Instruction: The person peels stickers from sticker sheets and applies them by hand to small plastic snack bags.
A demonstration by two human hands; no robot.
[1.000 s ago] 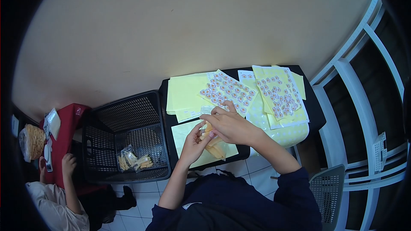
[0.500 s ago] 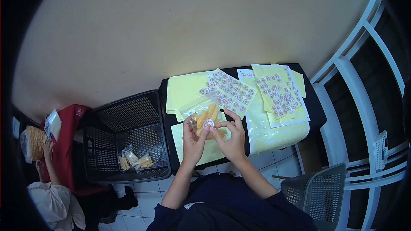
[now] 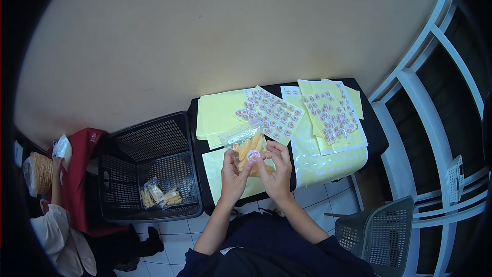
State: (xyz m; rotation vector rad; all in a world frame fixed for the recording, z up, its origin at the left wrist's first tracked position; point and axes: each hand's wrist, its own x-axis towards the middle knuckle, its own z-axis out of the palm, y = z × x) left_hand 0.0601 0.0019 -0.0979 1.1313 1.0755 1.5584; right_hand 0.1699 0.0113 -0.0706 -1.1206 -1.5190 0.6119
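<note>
Here, one snack bag (image 3: 245, 146) between left hand (image 3: 233, 172) and right hand (image 3: 277, 169), one round sticker (image 3: 252, 156) on it.

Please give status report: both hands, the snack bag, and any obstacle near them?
Left hand and right hand both gripping snack bag, round sticker on front. Bag held above black table. Nothing blocking hands.

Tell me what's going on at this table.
A person holds a clear snack bag of yellow sticks in both hands over a black table. The left hand grips its left side, and the right hand presses a round sticker on its front. Sticker sheets and yellow paper cover the table. A black basket to the left holds finished bags. Another person sits at far left.
</note>
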